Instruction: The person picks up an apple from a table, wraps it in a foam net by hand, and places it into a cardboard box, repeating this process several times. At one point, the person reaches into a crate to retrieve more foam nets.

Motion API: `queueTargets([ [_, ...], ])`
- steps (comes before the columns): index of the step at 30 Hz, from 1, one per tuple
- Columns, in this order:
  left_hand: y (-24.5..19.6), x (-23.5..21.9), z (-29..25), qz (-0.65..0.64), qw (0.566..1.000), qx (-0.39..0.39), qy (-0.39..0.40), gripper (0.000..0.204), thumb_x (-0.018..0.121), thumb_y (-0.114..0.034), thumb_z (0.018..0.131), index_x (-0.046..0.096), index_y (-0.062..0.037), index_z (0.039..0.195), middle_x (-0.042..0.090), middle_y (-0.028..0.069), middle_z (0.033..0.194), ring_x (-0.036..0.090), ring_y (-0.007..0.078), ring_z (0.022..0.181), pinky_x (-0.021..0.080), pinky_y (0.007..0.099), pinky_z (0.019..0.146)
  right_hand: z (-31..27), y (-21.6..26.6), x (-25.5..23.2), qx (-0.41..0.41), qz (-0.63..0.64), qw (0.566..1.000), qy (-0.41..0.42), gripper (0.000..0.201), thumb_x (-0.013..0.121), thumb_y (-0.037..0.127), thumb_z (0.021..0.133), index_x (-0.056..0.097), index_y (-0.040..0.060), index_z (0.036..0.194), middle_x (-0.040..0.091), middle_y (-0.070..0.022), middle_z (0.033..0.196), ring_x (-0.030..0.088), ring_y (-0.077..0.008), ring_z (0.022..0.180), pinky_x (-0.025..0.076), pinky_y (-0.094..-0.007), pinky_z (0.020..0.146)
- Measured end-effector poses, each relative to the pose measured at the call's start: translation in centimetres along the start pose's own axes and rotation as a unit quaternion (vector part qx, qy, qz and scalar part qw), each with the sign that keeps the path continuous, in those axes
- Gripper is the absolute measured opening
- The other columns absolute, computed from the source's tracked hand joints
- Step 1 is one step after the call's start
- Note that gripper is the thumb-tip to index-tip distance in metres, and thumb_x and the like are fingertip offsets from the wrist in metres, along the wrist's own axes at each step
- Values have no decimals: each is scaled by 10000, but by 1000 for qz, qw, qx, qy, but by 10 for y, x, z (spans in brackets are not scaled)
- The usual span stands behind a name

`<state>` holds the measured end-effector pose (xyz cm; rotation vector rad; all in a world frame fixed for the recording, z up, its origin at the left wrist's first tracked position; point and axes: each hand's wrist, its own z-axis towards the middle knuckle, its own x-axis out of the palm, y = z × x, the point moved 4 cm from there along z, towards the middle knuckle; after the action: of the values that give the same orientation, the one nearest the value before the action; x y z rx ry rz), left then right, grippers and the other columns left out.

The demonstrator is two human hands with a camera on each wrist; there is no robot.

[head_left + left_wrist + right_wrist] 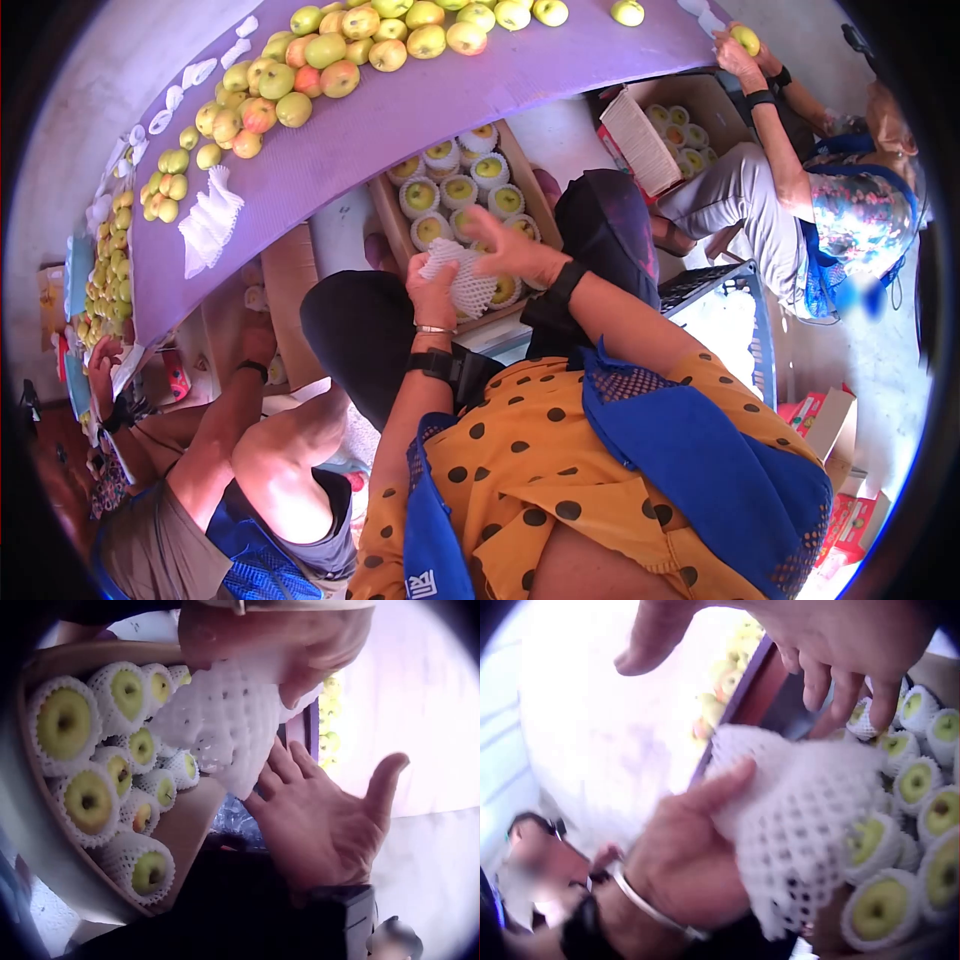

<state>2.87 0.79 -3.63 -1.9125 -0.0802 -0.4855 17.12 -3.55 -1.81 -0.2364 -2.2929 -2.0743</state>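
My left hand [432,292] grips a white foam net sleeve [472,287], thumb laid along it in the right wrist view. The foam net [810,817] is flattened and spreads out past the fingers. Just beside it, my right hand [520,255] holds nothing, its fingers spread; in the left wrist view the palm of that right hand [315,817] shows, thumb apart. Below both hands is a cardboard box [390,215] of yellow-green apples [458,190], each sitting in its own white foam net.
Loose apples [325,50] are heaped along a purple-covered table [420,120], with more foam nets [210,225] near its edge. At right, a person's hand [738,60] is by an apple, above another box [640,140]. Another person [200,480] sits at left. A black crate [765,330] stands behind my right side.
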Motion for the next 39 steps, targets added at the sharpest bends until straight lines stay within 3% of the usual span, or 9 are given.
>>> queueTargets([
  [5,5,4,3,-69,997,-13,24,195,553,17,755,442,-39,905,565,83,846,556,201,792,462,331,740,-2,-19,28,46,-185,979,73,629,691,227,624,419,-7,1141,525,-167,1060,508,-226,970,400,-281,811],
  [7,-1,8,2,-126,991,-10,33,182,550,-1,766,430,-48,894,562,90,843,556,213,789,463,350,730,-2,-29,32,173,-263,933,173,444,670,239,648,534,-4,994,596,-128,869,560,-194,819,429,-288,732],
  [14,-14,15,0,-154,986,-30,61,113,504,-115,836,413,-68,883,444,46,657,454,162,587,441,331,585,-4,-50,39,101,-220,960,138,244,599,219,710,578,39,873,604,-97,776,560,-165,710,440,-294,673],
  [16,-20,15,2,-143,985,-32,85,127,497,-166,853,417,-69,873,426,36,646,436,156,566,429,328,554,-10,-35,44,242,-139,951,131,214,577,243,743,571,52,839,603,-124,740,590,-214,664,457,-313,623],
  [17,-23,16,0,-129,989,-16,76,192,463,-236,875,418,-64,801,398,26,609,405,138,530,408,308,525,-11,-40,48,237,-141,952,130,214,577,243,743,571,52,839,603,-124,740,590,-214,664,457,-313,623],
  [19,-30,18,-6,-124,988,-7,93,234,449,-261,880,409,-64,761,386,23,584,389,131,508,397,298,514,-6,-36,50,-63,-296,953,25,226,593,266,712,580,51,783,599,-161,701,582,-311,651,452,-364,578],
  [24,-42,37,-24,3,980,83,183,395,428,-296,885,358,-57,579,357,16,485,324,104,432,317,250,447,-1,-46,47,20,-517,854,52,237,602,337,685,586,109,749,604,-134,713,575,-332,658,452,-405,567],
  [30,-51,37,-29,18,963,72,260,452,461,-340,862,386,-47,526,380,-1,507,331,83,464,261,231,439,7,-50,46,-63,-386,919,49,179,608,281,617,563,109,640,588,-139,670,571,-326,664,434,-396,537],
  [39,-52,34,-25,38,963,94,251,448,455,-349,866,392,-51,537,388,-10,528,336,78,491,262,227,460,14,-41,47,-39,-395,915,75,168,589,277,620,558,111,630,586,-133,675,569,-325,654,430,-381,518],
])
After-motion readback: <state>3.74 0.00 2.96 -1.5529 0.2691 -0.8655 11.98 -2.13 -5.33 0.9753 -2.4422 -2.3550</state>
